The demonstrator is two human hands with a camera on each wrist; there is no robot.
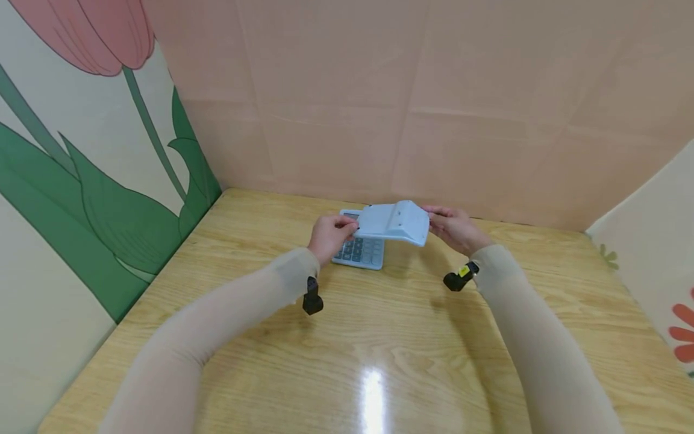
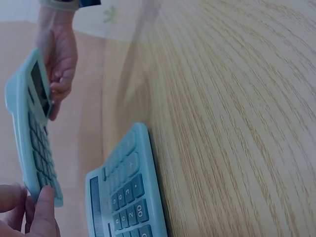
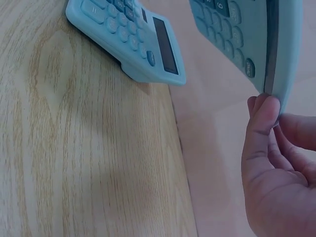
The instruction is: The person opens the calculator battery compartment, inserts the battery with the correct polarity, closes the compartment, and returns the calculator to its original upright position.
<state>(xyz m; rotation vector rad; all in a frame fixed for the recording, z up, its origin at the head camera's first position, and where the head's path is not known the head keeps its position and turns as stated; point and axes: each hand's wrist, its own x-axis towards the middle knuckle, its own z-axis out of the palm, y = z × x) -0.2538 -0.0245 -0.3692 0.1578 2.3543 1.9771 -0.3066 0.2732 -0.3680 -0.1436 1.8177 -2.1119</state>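
A light blue calculator (image 1: 390,223) is held in the air with its back turned up and its keys facing down. My left hand (image 1: 328,236) pinches its keypad end between thumb and fingers. At the display end, my right hand (image 1: 456,230) pinches the edge, as the right wrist view shows. A second light blue calculator (image 2: 143,182) lies on the table below and to the left, keys up. In the head view the raised calculator covers part of it. The two calculators look apart in both wrist views.
The wooden table (image 1: 336,349) spreads out in front, with a peach-coloured backdrop (image 1: 336,108) along its far edge. A panel with a printed tulip (image 1: 125,199) stands at the left, and a pale flowered panel (image 1: 656,259) at the right.
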